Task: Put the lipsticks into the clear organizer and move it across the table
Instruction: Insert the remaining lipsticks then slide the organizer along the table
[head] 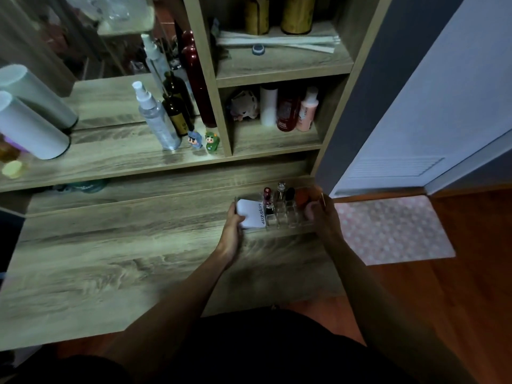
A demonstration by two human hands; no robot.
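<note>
The clear organizer (279, 221) stands at the far right of the wooden table (110, 259). Both hands grip it, my left hand (232, 231) on its left end and my right hand (322, 214) on its right end. Several lipsticks stand upright in its slots: a dark red one (268, 199), a clear-capped one (281, 191), a black one (290, 195) and an orange-red one (301, 198). A white compact (250, 213) printed "4u2skin" lies in the left part of the organizer, under my left thumb.
A raised shelf behind holds a spray bottle (156, 117), dark bottles, two small figurines (203, 139) and white cylinders (30, 128). Cubbies at the back hold more bottles. A door (415, 106) and a pink dotted mat (393, 228) lie to the right, beyond the table's edge.
</note>
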